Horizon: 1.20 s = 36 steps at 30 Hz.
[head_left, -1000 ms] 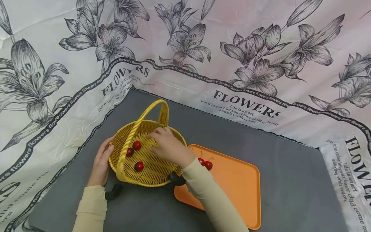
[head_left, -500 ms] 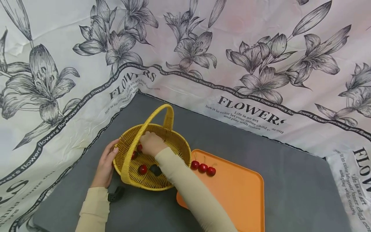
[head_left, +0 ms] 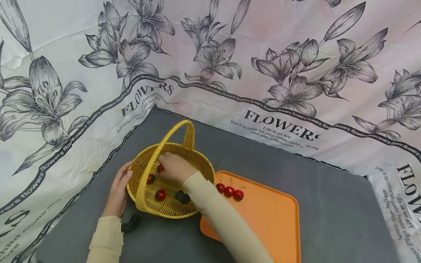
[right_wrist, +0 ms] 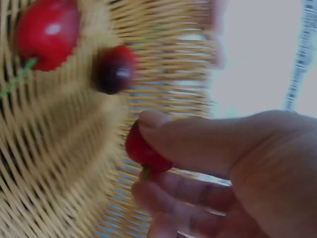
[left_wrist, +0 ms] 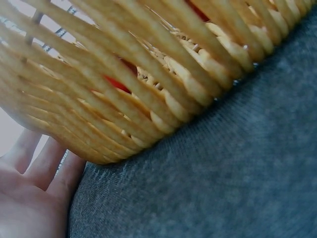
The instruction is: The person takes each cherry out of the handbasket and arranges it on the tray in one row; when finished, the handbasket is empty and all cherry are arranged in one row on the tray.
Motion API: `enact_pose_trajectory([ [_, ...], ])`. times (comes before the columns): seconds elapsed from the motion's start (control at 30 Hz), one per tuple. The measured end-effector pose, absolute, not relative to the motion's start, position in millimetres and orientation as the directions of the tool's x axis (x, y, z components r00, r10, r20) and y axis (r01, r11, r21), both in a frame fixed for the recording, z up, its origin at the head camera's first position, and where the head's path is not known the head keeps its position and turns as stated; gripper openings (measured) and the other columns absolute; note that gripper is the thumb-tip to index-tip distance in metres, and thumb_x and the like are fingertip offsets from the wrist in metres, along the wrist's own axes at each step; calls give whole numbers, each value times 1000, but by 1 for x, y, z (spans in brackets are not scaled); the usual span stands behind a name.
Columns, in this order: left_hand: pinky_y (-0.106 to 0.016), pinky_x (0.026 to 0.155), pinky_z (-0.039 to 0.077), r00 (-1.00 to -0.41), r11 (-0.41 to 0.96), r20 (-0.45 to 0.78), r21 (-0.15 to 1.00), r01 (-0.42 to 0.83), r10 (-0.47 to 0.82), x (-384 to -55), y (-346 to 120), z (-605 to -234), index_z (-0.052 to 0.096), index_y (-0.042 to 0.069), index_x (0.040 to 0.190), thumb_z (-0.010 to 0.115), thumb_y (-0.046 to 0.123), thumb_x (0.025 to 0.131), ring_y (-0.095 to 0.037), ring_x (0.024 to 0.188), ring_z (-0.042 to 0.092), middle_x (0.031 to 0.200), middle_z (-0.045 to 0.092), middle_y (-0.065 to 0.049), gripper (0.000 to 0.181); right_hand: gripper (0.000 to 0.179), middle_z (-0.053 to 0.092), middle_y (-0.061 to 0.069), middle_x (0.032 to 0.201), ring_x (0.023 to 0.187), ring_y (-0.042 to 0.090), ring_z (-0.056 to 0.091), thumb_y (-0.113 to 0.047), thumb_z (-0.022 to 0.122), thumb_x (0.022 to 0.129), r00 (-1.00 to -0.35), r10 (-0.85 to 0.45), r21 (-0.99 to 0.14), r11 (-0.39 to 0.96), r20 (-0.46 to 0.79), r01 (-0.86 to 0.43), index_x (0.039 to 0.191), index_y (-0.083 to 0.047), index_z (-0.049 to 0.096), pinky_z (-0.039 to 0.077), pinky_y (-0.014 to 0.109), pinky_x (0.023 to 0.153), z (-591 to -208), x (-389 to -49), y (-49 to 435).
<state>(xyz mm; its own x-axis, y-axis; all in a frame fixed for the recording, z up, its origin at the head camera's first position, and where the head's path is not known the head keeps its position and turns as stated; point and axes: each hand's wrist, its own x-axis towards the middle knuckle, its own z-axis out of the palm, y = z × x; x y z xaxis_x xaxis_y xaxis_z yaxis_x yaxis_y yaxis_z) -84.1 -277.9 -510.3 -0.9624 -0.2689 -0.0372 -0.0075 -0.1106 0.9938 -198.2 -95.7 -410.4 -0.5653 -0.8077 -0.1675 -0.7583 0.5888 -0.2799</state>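
Observation:
Inside the yellow wicker basket, my right hand pinches a red cherry between thumb and fingers, its short green stem showing in the right wrist view. Two other cherries lie on the basket floor: a dark red cherry near the left wall and a brighter red cherry nearer the front. My left hand rests against the basket's outer left side; in the left wrist view its fingers reach fairly straight along the woven wall. Its fingertips are hidden behind the basket there.
An orange tray lies right of the basket, with three stemmed cherries in a row near its far left corner. The basket's tall handle arches over its opening. Flower-printed cloth walls the grey table.
My right hand has gone from the basket's right part, fingers spread, leftward to the cherry and now pinches it, pulling slightly back right. The left hand stays at the basket's side.

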Motion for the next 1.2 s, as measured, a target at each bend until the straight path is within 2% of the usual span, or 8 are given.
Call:
enact_pose_trajectory([
  [0.13,-13,91,38,-960,-123,-35,992,-1,-277,-83,-276,-510,33,21,148,43,36,102,-9,124,40,148,30,-2,50,19,50,1,96,78,11,48,-24,60,96,-577,-813,-435,548,-75,-715,106,-10,53,39,21,65,-389,-191,-57],
  [0.3,-15,91,39,-962,-129,-20,992,15,-272,-86,-273,-509,33,20,148,43,35,103,-9,121,43,145,34,-2,49,36,52,3,109,82,10,52,-25,59,96,-660,-741,-530,511,128,-676,128,-10,51,47,24,68,-371,-171,22],
  [0.43,-17,90,40,-956,-124,-20,992,17,-292,-87,-274,-508,35,19,147,42,34,103,-10,119,45,143,36,-3,47,33,55,6,107,84,12,59,-14,63,92,-724,-631,-557,507,280,-657,125,-8,55,53,27,71,-377,-159,85],
  [0.53,-17,90,41,-955,-127,-24,992,15,-294,-85,-276,-508,35,19,147,42,33,103,-11,120,45,144,35,-4,47,31,60,5,106,89,14,62,-10,66,90,-813,-521,-588,582,261,-561,119,-6,56,55,30,72,-392,-151,125],
  [0.63,-17,89,42,-955,-127,-20,992,19,-296,-83,-278,-508,35,18,147,42,32,103,-10,119,45,144,35,-3,47,30,63,2,104,92,16,62,-12,68,89,-909,-384,-620,677,162,-396,115,-7,54,54,35,74,-411,-145,155],
  [0.73,-16,88,43,-954,-143,-10,989,35,-299,-81,-280,-509,35,16,147,42,30,103,-8,116,47,142,37,-2,46,33,64,6,103,92,20,62,-13,69,89,-959,-264,-633,727,102,-268,116,-4,52,53,40,75,-431,-141,173],
  [0.93,-17,86,44,-956,-170,-7,984,45,-293,-81,-279,-509,35,15,147,42,27,104,-8,113,49,140,39,-2,46,41,65,9,105,87,21,63,-8,72,85,-966,-233,-591,766,110,-252,122,0,56,53,36,72,-467,-142,184],
  [1.2,-17,86,45,-958,-174,-14,984,37,-285,-84,-276,-511,35,15,147,42,27,103,-9,113,49,140,39,-3,46,33,63,6,99,83,17,62,-9,76,81,-967,-229,-594,765,114,-251,108,-2,59,53,37,76,-490,-138,179],
])
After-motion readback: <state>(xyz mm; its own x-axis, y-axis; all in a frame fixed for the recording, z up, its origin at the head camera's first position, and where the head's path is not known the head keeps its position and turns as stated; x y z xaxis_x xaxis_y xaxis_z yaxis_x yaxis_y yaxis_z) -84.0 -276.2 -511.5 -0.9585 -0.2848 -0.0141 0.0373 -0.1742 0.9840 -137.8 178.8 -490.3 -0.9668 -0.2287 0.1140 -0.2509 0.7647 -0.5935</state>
